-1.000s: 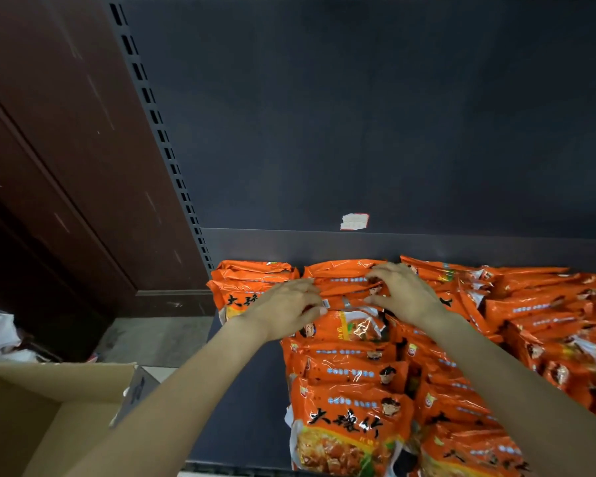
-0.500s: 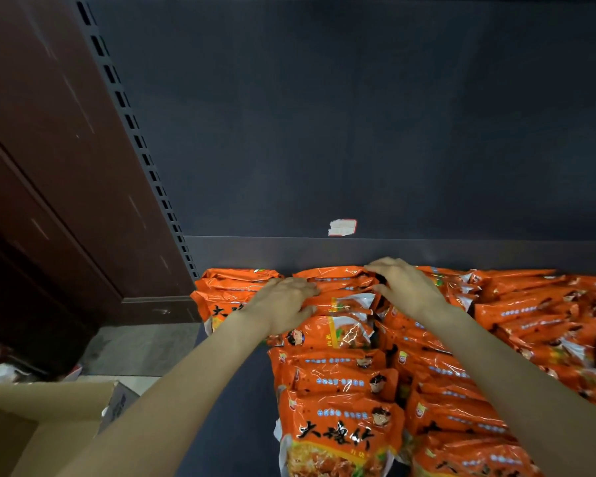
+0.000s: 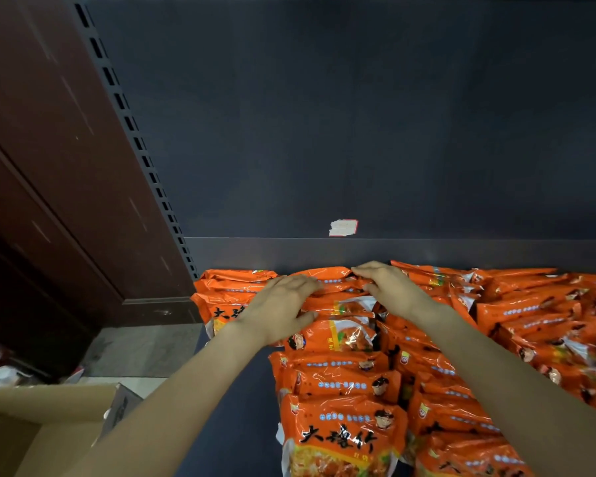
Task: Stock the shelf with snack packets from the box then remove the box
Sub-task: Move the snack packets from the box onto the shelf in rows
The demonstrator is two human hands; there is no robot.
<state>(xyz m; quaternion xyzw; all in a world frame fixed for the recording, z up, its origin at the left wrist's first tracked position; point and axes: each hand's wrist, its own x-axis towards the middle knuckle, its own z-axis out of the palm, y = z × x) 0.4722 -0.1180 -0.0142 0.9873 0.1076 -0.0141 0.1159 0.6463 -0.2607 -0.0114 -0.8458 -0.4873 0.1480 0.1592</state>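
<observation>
An open cardboard box (image 3: 31, 428) sits low left. Glossy orange snack packets (image 3: 341, 383) overlap in rows on the shelf (image 3: 234, 407), long sides running left-right. Farther back, left hand (image 3: 279, 308) and right hand (image 3: 389, 287) press one packet with relaxed fingers.

Orange snack packets (image 3: 341, 383) lie overlapped on the dark shelf (image 3: 241, 407); cardboard box (image 3: 42, 425) lower-left.

Orange snack packets (image 3: 341, 383), black lettering

Front snack packet (image 3: 341, 438) reads "大碗竹" (third character unclear).
</observation>
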